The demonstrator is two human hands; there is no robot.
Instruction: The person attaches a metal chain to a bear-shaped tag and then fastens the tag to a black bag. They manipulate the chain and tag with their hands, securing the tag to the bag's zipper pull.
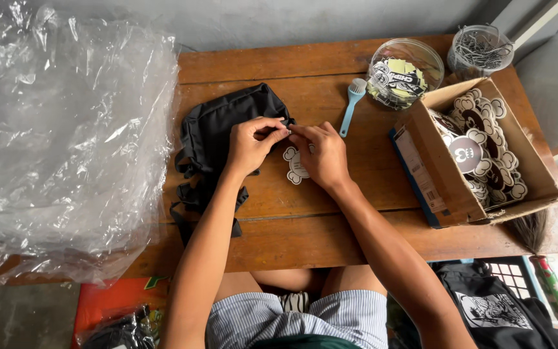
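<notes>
At frame centre, my left hand [251, 143] and right hand [321, 154] pinch the small black fabric pouch's [227, 129] zipper pull; the white cut-out tag [294, 165] lies unattached on the counter [330, 232].

both forearms bare from elbow to wrist; no sleeves, watch, rings or gloves visible on the left hand [250, 145] or the right hand [323, 155]. lower body wears light shorts of thin blue-and-white striped cloth [305, 321]. upper garment out of view.
</notes>
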